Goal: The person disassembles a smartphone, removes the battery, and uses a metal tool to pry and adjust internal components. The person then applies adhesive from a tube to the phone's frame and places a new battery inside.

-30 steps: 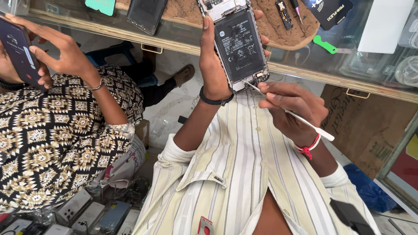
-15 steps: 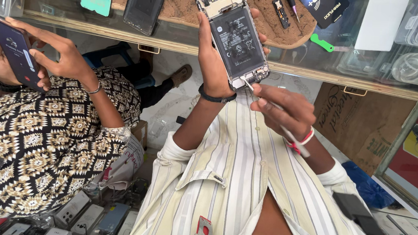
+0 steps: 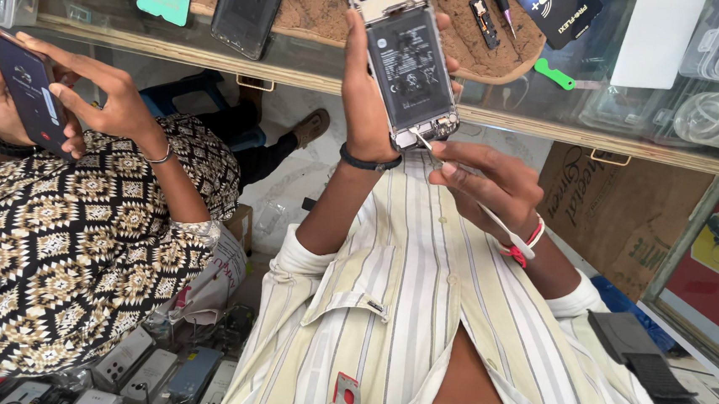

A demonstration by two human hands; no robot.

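An opened smartphone (image 3: 409, 62), back cover off so that its dark battery and circuit boards are exposed, is held upright above the glass counter (image 3: 500, 119). The left hand (image 3: 366, 84) is clamped along the phone's edges, steadying it with the exposed side turned toward the wearer, which keeps the lower end open to a tool. Below the phone, the right hand (image 3: 487, 186) is pinched on white tweezers (image 3: 469, 197), held like a pen so their fine tip meets the phone's bottom edge. Beyond the phone, a brown work mat (image 3: 323, 5) carries a black back cover (image 3: 251, 5) and small parts within reach. To the phone's left, another person in a patterned shirt holds a second phone (image 3: 26, 90) in both hands.
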